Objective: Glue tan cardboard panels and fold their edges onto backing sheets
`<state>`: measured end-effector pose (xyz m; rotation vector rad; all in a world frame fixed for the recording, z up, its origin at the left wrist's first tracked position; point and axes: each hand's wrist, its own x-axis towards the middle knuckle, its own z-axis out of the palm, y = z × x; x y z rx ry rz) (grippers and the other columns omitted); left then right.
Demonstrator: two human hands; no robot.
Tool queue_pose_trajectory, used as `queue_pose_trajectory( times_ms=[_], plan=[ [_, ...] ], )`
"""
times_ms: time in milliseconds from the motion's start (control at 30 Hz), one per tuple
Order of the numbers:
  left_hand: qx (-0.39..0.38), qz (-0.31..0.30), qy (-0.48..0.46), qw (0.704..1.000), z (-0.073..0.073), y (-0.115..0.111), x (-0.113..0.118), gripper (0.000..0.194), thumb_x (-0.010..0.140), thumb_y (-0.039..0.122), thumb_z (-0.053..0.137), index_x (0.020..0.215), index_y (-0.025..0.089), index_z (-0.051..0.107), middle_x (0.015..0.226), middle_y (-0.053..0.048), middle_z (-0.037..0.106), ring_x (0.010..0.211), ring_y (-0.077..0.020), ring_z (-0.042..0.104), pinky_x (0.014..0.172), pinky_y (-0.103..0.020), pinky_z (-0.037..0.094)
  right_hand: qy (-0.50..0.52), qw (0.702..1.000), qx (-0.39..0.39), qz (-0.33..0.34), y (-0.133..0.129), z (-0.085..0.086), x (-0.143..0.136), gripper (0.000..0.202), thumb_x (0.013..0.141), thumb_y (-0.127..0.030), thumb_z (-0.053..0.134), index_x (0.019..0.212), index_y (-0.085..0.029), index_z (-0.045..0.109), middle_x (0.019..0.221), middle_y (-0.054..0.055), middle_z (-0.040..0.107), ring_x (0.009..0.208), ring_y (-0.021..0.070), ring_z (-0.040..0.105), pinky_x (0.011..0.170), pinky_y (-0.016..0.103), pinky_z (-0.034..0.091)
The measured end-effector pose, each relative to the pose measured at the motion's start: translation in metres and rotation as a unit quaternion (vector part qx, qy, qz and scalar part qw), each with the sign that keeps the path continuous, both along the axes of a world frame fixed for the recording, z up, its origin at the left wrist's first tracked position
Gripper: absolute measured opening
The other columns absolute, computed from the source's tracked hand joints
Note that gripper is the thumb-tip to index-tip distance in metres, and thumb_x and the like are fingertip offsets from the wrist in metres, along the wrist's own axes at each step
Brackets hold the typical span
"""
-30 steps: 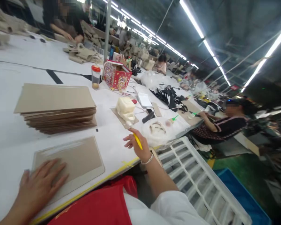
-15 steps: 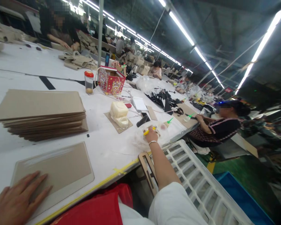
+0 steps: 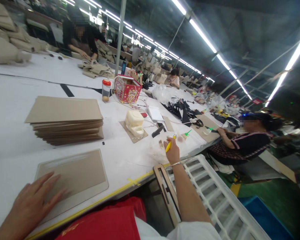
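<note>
My left hand [image 3: 36,200] lies with fingers spread on a beige panel [image 3: 77,171], which rests on a clear-edged board [image 3: 103,186] at the table's front. In my right hand [image 3: 173,151] is a slim yellow tool [image 3: 168,146], gripped in closed fingers and tilted; its working end is too small to make out. That hand is over crumpled clear plastic [image 3: 153,151] near the table edge. Just beyond lie a dark cylindrical object [image 3: 157,131] and a small bottle with a green nozzle [image 3: 186,135].
A stack of beige panels [image 3: 67,111] stands behind the board. Farther right are a cream-coloured block [image 3: 134,121], a red patterned bag [image 3: 127,89] and a red-lidded cup [image 3: 106,90]. A white slatted rack [image 3: 210,186] adjoins the table edge. A co-worker [image 3: 250,136] sits at right.
My right hand has lifted a little from the clear plastic, and the yellow tool has swung from nearly level to steeper. My left hand stays on the panel. The view has shifted left.
</note>
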<state>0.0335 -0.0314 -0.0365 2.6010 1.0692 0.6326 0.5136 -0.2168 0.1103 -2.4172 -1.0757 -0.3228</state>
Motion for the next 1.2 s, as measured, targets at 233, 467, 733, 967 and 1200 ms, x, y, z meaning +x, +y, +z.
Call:
queue_pose_trajectory(
  times_ms=[233, 467, 733, 967, 1200],
  plan=[
    [-0.527, -0.03, -0.27, 0.805, 0.107, -0.047, 0.088, 0.077, 0.067, 0.056, 0.061, 0.133, 0.028, 0.032, 0.131, -0.014, 0.046, 0.078, -0.0188, 0.063, 0.047, -0.024, 0.043, 0.264, 0.895, 0.112, 0.343, 0.039, 0.038, -0.138, 0.019, 0.086, -0.033, 0.046, 0.099, -0.024, 0.036, 0.068, -0.005, 0.049, 0.056, 0.0113, 0.057, 0.057, 0.024, 0.047],
    [-0.613, -0.006, -0.487, 0.622, 0.12, -0.032, 0.084, 0.049, 0.063, 0.045, 0.073, 0.102, 0.018, 0.06, 0.074, -0.002, 0.061, 0.05, -0.0046, 0.051, 0.035, -0.012, 0.021, 0.23, 0.844, -0.063, 0.481, 0.076, 0.015, -0.217, 0.02, 0.08, -0.029, 0.053, 0.092, -0.024, 0.038, 0.074, -0.002, 0.052, 0.061, 0.012, 0.054, 0.058, 0.024, 0.042],
    [-0.563, 0.198, -0.537, 0.596, 0.082, -0.02, 0.03, 0.033, 0.058, 0.033, 0.079, 0.076, 0.013, 0.06, 0.065, 0.002, 0.06, 0.061, -0.0095, 0.062, 0.058, -0.02, 0.054, 0.268, 0.868, -0.09, 0.409, 0.099, -0.028, -0.217, 0.014, 0.084, -0.03, 0.046, 0.092, -0.023, 0.037, 0.069, -0.003, 0.057, 0.061, 0.015, 0.061, 0.059, 0.024, 0.042],
    [-0.446, 0.243, -0.322, 0.799, 0.063, 0.027, 0.012, 0.031, 0.072, 0.044, 0.061, 0.079, 0.014, 0.063, 0.054, 0.001, 0.06, 0.049, -0.0121, 0.057, 0.047, -0.022, 0.048, 0.165, 0.93, -0.058, 0.323, 0.157, -0.076, -0.221, 0.023, 0.082, -0.037, 0.046, 0.098, -0.02, 0.043, 0.079, 0.003, 0.061, 0.061, 0.0187, 0.061, 0.057, 0.027, 0.039],
    [-0.295, 0.31, -0.098, 0.898, 0.053, 0.066, 0.008, 0.027, 0.072, 0.042, 0.059, 0.062, 0.018, 0.062, 0.047, 0.001, 0.056, 0.051, -0.0138, 0.055, 0.055, -0.024, 0.04, 0.114, 0.94, -0.081, 0.31, 0.193, -0.107, -0.229, 0.025, 0.085, -0.034, 0.043, 0.103, -0.017, 0.045, 0.077, 0.004, 0.061, 0.058, 0.0168, 0.056, 0.053, 0.026, 0.033]
  ],
)
